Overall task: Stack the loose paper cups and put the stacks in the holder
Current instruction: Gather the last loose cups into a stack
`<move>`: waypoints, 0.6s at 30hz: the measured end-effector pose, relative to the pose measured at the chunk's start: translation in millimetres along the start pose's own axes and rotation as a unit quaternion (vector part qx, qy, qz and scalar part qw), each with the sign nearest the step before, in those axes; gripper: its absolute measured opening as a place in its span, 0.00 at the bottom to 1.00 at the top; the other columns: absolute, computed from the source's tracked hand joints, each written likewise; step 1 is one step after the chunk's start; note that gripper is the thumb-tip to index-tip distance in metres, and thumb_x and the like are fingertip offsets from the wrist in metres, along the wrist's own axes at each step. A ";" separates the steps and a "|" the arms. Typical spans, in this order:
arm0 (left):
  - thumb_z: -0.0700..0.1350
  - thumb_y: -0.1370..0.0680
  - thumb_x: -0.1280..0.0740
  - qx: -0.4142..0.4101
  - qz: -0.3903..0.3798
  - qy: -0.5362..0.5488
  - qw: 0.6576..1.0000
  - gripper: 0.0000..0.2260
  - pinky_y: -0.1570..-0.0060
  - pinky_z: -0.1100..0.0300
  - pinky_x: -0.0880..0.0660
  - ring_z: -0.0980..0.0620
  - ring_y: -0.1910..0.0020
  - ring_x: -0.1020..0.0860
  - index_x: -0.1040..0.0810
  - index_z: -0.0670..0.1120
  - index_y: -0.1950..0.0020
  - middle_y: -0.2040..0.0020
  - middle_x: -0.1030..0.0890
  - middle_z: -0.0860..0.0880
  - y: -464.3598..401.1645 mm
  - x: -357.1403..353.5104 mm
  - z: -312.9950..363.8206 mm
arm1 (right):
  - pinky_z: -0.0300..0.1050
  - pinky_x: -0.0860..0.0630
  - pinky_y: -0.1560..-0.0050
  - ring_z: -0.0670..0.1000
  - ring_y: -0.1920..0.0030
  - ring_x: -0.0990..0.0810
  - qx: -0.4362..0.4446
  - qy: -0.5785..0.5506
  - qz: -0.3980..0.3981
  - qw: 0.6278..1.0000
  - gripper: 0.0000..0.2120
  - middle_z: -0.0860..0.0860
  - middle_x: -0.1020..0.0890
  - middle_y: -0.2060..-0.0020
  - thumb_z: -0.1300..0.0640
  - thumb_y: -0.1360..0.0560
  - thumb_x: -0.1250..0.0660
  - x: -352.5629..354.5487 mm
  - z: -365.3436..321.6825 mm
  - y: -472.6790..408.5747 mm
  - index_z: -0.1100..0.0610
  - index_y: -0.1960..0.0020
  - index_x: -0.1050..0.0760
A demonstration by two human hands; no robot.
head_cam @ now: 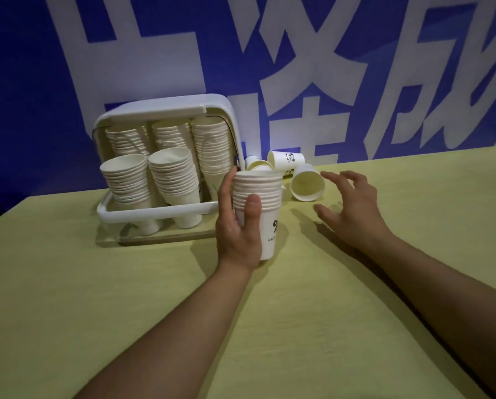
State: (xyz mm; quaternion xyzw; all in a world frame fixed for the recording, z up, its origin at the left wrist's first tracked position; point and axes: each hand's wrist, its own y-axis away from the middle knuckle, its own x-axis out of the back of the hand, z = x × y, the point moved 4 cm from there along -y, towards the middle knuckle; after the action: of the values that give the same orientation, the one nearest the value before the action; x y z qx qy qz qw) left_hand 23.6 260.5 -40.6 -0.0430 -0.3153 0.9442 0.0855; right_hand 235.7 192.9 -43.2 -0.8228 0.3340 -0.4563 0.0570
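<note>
A white plastic cup holder (154, 210), boxy with rounded corners and a raised lid, stands on a pale yellow-green tablecloth (97, 298) with a fine woven texture. It rests on a thin flat base. Inside it are five stacks of white paper cups with ridged, rolled rims: three tall stacks (212, 145) along the back and two shorter stacks (151, 185) at the front.

Just to the right of the holder, the left hand (238, 226) grasps a short stack of nested paper cups (259, 203), thumb across the front and fingers curled round the far side. The bottom cup is smooth white with dark printed lettering, partly hidden.

Further right of the holder, the right hand (353, 208) hovers released, fingers spread and lightly bent, holding nothing. Beyond it lie loose cups: one on its side (307, 184) with its cream-coloured mouth facing the viewer, and another (287, 161) printed with small panda faces.

Behind the holder hangs a blue banner (25, 96) with large white characters.
</note>
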 end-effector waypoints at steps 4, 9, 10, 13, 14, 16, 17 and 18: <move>0.63 0.24 0.41 -0.005 -0.004 0.003 1.000 0.23 0.42 0.70 0.27 0.69 0.39 0.26 0.38 0.65 0.29 0.40 0.29 0.80 -0.4 0.0 0.4 | 0.59 0.36 0.29 0.59 0.25 0.41 0.016 0.011 -0.011 1.000 0.32 0.51 0.41 0.24 0.45 0.26 0.27 -18.9 -24.0 -20.3 0.40 0.26 0.37; 0.62 0.23 0.41 -0.009 0.024 0.015 1.000 0.24 0.49 0.74 0.27 0.71 0.42 0.25 0.37 0.61 0.27 0.39 0.28 0.75 0.2 3.9 1.1 | 0.60 0.35 0.30 0.60 0.26 0.41 0.034 0.032 -0.033 0.998 0.29 0.51 0.41 0.24 0.42 0.25 0.29 -43.8 -32.1 -48.8 0.42 0.27 0.33; 0.61 0.23 0.41 -0.008 0.028 0.021 0.999 0.23 0.50 0.74 0.27 0.71 0.42 0.25 0.37 0.61 0.28 0.38 0.28 0.71 0.1 4.6 1.2 | 0.60 0.34 0.30 0.60 0.27 0.39 0.044 0.034 -0.035 0.998 0.26 0.51 0.39 0.25 0.42 0.25 0.30 -49.7 -30.1 -48.4 0.43 0.29 0.31; 0.55 0.20 0.39 -0.004 0.036 0.026 0.999 0.20 0.53 0.75 0.27 0.72 0.45 0.24 0.36 0.59 0.28 0.39 0.28 0.66 -0.8 4.3 2.0 | 0.55 0.29 0.32 0.57 0.31 0.33 0.054 0.011 -0.007 0.998 0.21 0.51 0.35 0.28 0.44 0.26 0.28 -55.7 -25.1 -49.9 0.47 0.36 0.27; 0.53 0.20 0.39 0.000 0.035 0.026 0.999 0.20 0.54 0.75 0.27 0.72 0.46 0.24 0.37 0.58 0.28 0.39 0.27 0.66 -0.6 3.6 2.0 | 0.51 0.28 0.34 0.56 0.33 0.31 0.045 -0.008 0.012 0.999 0.19 0.51 0.34 0.30 0.46 0.26 0.27 -53.5 -23.9 -51.2 0.48 0.38 0.27; 0.56 0.20 0.39 0.002 0.035 0.022 0.999 0.20 0.54 0.74 0.26 0.71 0.46 0.23 0.37 0.61 0.28 0.39 0.27 0.67 -0.7 3.6 1.5 | 0.43 0.28 0.39 0.53 0.35 0.30 0.025 -0.039 0.041 0.998 0.17 0.50 0.33 0.32 0.49 0.26 0.26 -48.3 -20.7 -52.5 0.48 0.42 0.29; 0.59 0.21 0.39 0.002 0.034 0.017 0.999 0.21 0.53 0.72 0.25 0.68 0.45 0.22 0.36 0.64 0.29 0.40 0.26 0.68 -0.6 4.1 1.2 | 0.40 0.29 0.41 0.52 0.36 0.30 0.018 -0.050 0.053 0.997 0.16 0.50 0.33 0.32 0.50 0.26 0.26 -45.1 -18.8 -52.0 0.48 0.43 0.29; 0.62 0.23 0.40 0.004 0.033 0.015 0.999 0.21 0.52 0.69 0.23 0.65 0.44 0.22 0.36 0.66 0.29 0.40 0.25 0.69 -0.5 4.5 0.4 | 0.38 0.30 0.42 0.51 0.37 0.30 0.014 -0.060 0.070 0.996 0.16 0.50 0.32 0.33 0.50 0.26 0.26 -40.3 -17.8 -51.0 0.48 0.43 0.29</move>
State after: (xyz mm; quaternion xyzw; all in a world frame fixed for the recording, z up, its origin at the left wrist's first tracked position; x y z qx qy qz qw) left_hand 19.3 261.5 -40.1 -0.0668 -0.3086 0.9470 0.0587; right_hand 232.5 260.1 -41.3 -0.8223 0.3803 -0.4058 0.1207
